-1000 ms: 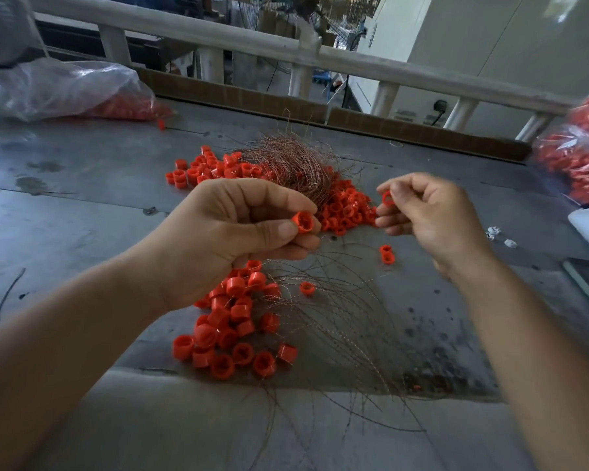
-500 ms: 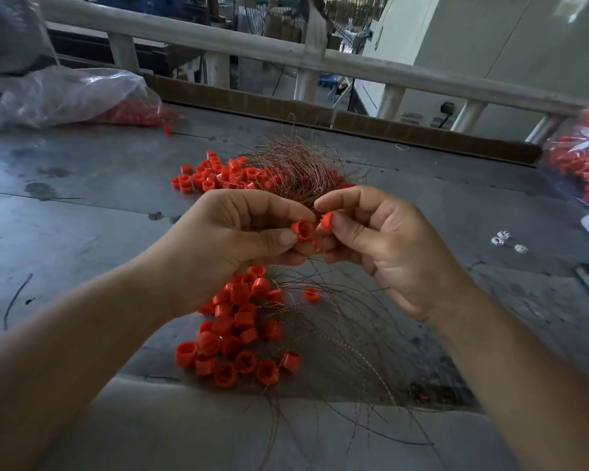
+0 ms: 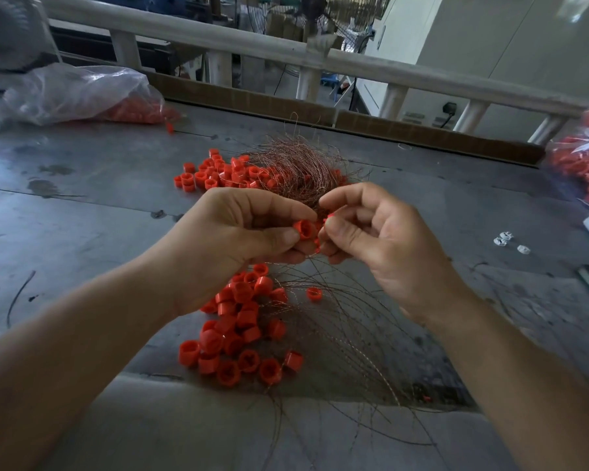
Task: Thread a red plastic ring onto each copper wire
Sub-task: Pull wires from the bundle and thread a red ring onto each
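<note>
My left hand (image 3: pixel 238 239) pinches a red plastic ring (image 3: pixel 303 229) between thumb and fingers above the grey table. My right hand (image 3: pixel 374 239) is right beside it, its fingertips pinching another red ring (image 3: pixel 326 222), mostly hidden by the fingers. Thin copper wires (image 3: pixel 347 334) fan out on the table below both hands. A tangled copper wire bundle (image 3: pixel 296 164) lies behind the hands. A pile of red rings on wires (image 3: pixel 238 328) sits under my left wrist. More loose red rings (image 3: pixel 215 173) lie at the back.
A clear plastic bag of red rings (image 3: pixel 82 93) lies at the far left, another bag of rings (image 3: pixel 581 164) at the right edge. Small white clips (image 3: pixel 507 239) sit to the right. A white railing (image 3: pixel 252 45) runs behind the table (image 3: pixel 82 205).
My right hand came in from the right with a ring and now meets my left hand; the two rings are close together. The left hand stayed nearly in place.
</note>
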### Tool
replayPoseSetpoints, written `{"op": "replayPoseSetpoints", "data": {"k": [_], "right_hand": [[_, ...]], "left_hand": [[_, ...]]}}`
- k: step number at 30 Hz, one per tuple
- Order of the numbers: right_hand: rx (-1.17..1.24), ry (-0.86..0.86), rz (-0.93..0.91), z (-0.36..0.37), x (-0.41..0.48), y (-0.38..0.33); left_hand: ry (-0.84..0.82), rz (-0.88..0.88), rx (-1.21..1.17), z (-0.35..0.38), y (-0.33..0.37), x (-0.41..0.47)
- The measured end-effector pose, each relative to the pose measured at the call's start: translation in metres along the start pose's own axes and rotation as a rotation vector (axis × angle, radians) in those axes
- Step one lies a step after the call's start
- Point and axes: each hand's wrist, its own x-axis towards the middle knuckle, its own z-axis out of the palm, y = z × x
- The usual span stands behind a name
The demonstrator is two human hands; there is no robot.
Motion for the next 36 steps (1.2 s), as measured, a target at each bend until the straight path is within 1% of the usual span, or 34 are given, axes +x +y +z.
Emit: {"op": "replayPoseSetpoints", "data": {"k": [5, 7, 10, 14, 21, 27, 32, 36], "right_hand": [[-0.19, 0.061, -0.154, 0.007, -0.002, -0.001], [-0.228, 0.086, -0.184, 0.01, -0.003, -0.001], [-0.231, 0.115, -0.185, 0.012, -0.004, -0.001], [-0.304, 0.146, -0.201, 0.013, -0.004, -0.001], [-0.362, 0.194, -0.232, 0.014, -0.004, -0.002], [-0.385, 0.186, -0.248, 0.014, -0.004, 0.0], [-0.369, 0.189, -0.237, 0.013, -0.005, 0.001], [-0.381, 0.193, -0.256, 0.013, -0.006, 0.001]], "left_hand": [[0.029, 0.007, 0.003, 0.0, -0.001, 0.0], [0.042, 0.015, -0.005, 0.0, -0.002, 0.0], [0.059, 0.038, 0.017, -0.001, -0.002, 0.001], [0.062, 0.051, 0.08, 0.001, -0.004, 0.001], [0.059, 0.045, 0.083, -0.001, -0.003, 0.001], [0.035, 0.04, 0.117, -0.001, -0.002, 0.0], [-0.003, 0.023, 0.096, -0.001, -0.003, -0.001], [0.013, 0.021, 0.106, 0.0, -0.003, 0.0]]}}
